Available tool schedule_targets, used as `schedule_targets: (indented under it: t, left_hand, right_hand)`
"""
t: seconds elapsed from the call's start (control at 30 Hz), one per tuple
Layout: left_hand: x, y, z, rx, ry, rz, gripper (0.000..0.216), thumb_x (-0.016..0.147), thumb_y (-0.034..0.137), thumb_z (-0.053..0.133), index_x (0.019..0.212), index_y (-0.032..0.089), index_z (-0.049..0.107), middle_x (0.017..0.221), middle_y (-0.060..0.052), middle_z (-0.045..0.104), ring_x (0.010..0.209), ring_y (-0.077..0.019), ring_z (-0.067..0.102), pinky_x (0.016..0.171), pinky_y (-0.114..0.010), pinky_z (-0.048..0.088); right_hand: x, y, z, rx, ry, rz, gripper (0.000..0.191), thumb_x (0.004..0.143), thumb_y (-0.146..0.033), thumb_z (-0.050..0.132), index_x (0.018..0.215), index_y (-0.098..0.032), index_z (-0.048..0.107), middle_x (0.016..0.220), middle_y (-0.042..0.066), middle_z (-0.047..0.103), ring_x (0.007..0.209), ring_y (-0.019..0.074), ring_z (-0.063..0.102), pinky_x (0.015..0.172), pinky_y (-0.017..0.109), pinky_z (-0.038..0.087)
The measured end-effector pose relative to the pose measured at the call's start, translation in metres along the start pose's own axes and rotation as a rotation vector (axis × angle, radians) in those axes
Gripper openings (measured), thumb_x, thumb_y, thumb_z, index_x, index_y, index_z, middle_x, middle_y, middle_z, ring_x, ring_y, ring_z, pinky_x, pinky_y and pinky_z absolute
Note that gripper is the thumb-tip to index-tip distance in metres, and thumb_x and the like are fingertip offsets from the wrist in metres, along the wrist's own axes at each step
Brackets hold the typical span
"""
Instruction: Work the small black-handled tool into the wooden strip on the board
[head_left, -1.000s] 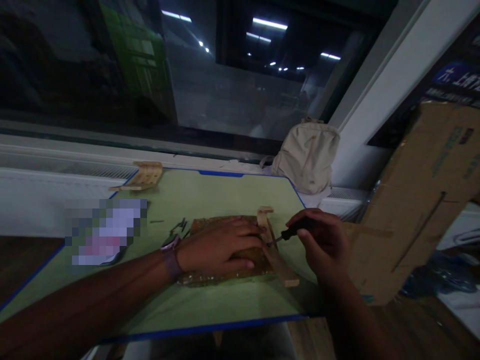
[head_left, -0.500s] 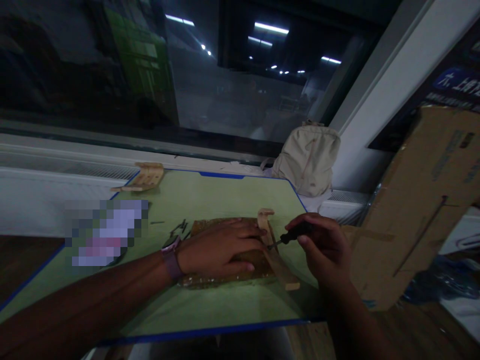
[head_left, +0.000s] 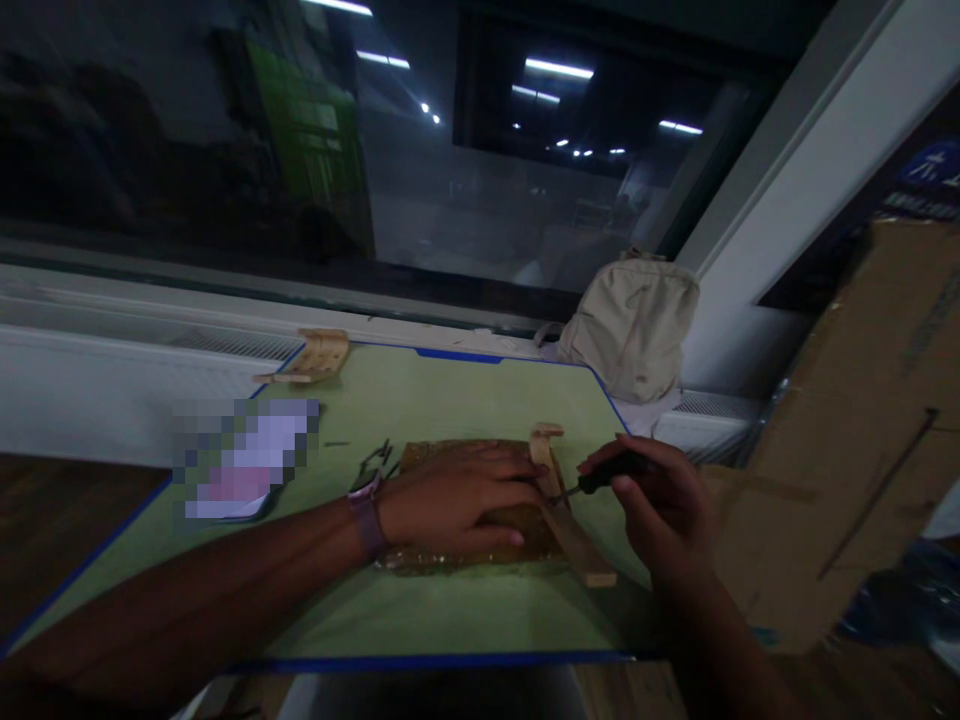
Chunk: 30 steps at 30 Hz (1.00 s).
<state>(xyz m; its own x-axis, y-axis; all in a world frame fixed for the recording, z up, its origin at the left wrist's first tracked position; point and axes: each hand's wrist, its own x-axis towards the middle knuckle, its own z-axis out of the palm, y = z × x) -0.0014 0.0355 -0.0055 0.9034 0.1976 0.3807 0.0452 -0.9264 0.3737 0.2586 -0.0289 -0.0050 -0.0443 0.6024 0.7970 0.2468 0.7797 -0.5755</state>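
Note:
My left hand (head_left: 457, 492) lies flat, fingers stretched, on a brown wooden board (head_left: 525, 525) wrapped in clear film on the green mat (head_left: 450, 400). A pale wooden strip (head_left: 570, 520) with a hooked end runs along the board's right side. My right hand (head_left: 660, 495) is closed round a small black-handled screwdriver (head_left: 607, 472), its tip pointing left at the strip, close to my left fingertips. A watch sits on my left wrist.
Several small dark screws (head_left: 377, 460) lie left of the board. A second pale wooden piece (head_left: 319, 356) rests at the mat's far left corner. A beige bag (head_left: 634, 325) stands behind the mat, a big cardboard box (head_left: 847, 440) at the right, a dark window behind.
The view has shifted a little, so everything sits slightly further right in the picture. Both hands keep their places on the board and the screwdriver.

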Motion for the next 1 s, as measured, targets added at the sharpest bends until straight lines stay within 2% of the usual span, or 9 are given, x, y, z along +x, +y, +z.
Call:
schedule_targets:
  t: [0.13, 0.23, 0.33, 0.4, 0.5, 0.63, 0.77, 0.83, 1.0]
  left_hand:
    - [-0.001, -0.004, 0.006, 0.063, 0.032, 0.005, 0.042, 0.111, 0.046, 0.064, 0.142, 0.018, 0.065, 0.155, -0.017, 0.064, 0.147, -0.0345, 0.057, 0.128, -0.051, 0.042]
    - [-0.001, -0.005, 0.008, 0.107, 0.024, 0.002, 0.045, 0.110, 0.048, 0.066, 0.140, 0.015, 0.068, 0.153, -0.017, 0.066, 0.144, -0.0355, 0.059, 0.126, -0.050, 0.044]
    - [0.000, -0.005, 0.007, 0.110, 0.005, -0.018, 0.044, 0.111, 0.051, 0.064, 0.139, 0.018, 0.068, 0.157, -0.016, 0.063, 0.147, -0.0347, 0.058, 0.127, -0.049, 0.042]
    - [0.000, -0.004, 0.006, 0.102, -0.009, -0.030, 0.042, 0.111, 0.050, 0.064, 0.140, 0.020, 0.068, 0.159, -0.014, 0.063, 0.149, -0.0343, 0.056, 0.128, -0.049, 0.041]
    - [0.000, -0.004, 0.006, 0.095, -0.003, -0.030, 0.042, 0.110, 0.049, 0.066, 0.141, 0.021, 0.067, 0.158, -0.014, 0.063, 0.149, -0.0343, 0.056, 0.127, -0.050, 0.042]
    - [-0.001, -0.005, 0.008, 0.082, 0.006, -0.025, 0.043, 0.110, 0.049, 0.064, 0.142, 0.020, 0.066, 0.158, -0.014, 0.062, 0.145, -0.0343, 0.059, 0.126, -0.050, 0.043]
    - [0.001, -0.002, 0.004, 0.028, 0.012, -0.007, 0.042, 0.109, 0.045, 0.066, 0.143, 0.019, 0.065, 0.159, -0.015, 0.061, 0.149, -0.0354, 0.055, 0.128, -0.053, 0.041]
    - [0.002, 0.001, 0.001, 0.008, 0.008, -0.008, 0.042, 0.109, 0.042, 0.067, 0.144, 0.019, 0.064, 0.159, -0.017, 0.061, 0.151, -0.0361, 0.053, 0.129, -0.053, 0.040]
    - [0.001, 0.002, 0.000, 0.004, -0.017, -0.026, 0.043, 0.110, 0.041, 0.066, 0.148, 0.021, 0.062, 0.160, -0.016, 0.060, 0.150, -0.0372, 0.054, 0.129, -0.057, 0.039]
  right_hand:
    - [-0.001, 0.006, -0.008, -0.200, 0.014, -0.127, 0.039, 0.094, -0.021, 0.083, 0.132, -0.030, 0.076, 0.088, 0.002, 0.076, 0.075, 0.0173, 0.071, 0.062, 0.029, 0.060]
    - [-0.004, 0.006, -0.012, -0.188, -0.025, -0.118, 0.036, 0.106, -0.029, 0.065, 0.141, -0.030, 0.073, 0.099, 0.006, 0.076, 0.089, 0.0208, 0.073, 0.070, 0.033, 0.064]
    - [-0.007, 0.001, -0.011, -0.121, -0.082, 0.010, 0.044, 0.111, -0.032, 0.055, 0.154, -0.030, 0.064, 0.117, 0.011, 0.080, 0.106, 0.0247, 0.078, 0.079, 0.037, 0.069]
    - [-0.007, -0.002, -0.009, -0.073, -0.083, 0.058, 0.044, 0.111, -0.031, 0.057, 0.154, -0.032, 0.063, 0.114, 0.009, 0.082, 0.101, 0.0236, 0.081, 0.080, 0.038, 0.070]
    - [-0.005, -0.001, -0.008, -0.027, -0.027, 0.080, 0.038, 0.105, -0.027, 0.069, 0.142, -0.034, 0.072, 0.099, 0.006, 0.084, 0.085, 0.0222, 0.083, 0.071, 0.036, 0.071]
    - [-0.006, 0.008, -0.010, -0.082, 0.055, 0.033, 0.042, 0.092, -0.021, 0.086, 0.131, -0.034, 0.078, 0.091, 0.003, 0.084, 0.076, 0.0225, 0.082, 0.065, 0.035, 0.070]
    - [-0.009, 0.009, -0.008, -0.108, 0.004, -0.029, 0.045, 0.105, -0.034, 0.070, 0.149, -0.032, 0.068, 0.111, 0.010, 0.084, 0.093, 0.0247, 0.084, 0.072, 0.037, 0.071]
    - [-0.009, 0.006, -0.003, -0.046, -0.033, 0.023, 0.047, 0.109, -0.034, 0.062, 0.156, -0.033, 0.061, 0.121, 0.011, 0.084, 0.104, 0.0255, 0.084, 0.080, 0.040, 0.072]
    - [-0.005, 0.006, 0.004, 0.009, -0.010, 0.030, 0.038, 0.102, -0.023, 0.074, 0.139, -0.032, 0.070, 0.102, 0.006, 0.084, 0.086, 0.0213, 0.084, 0.072, 0.034, 0.069]
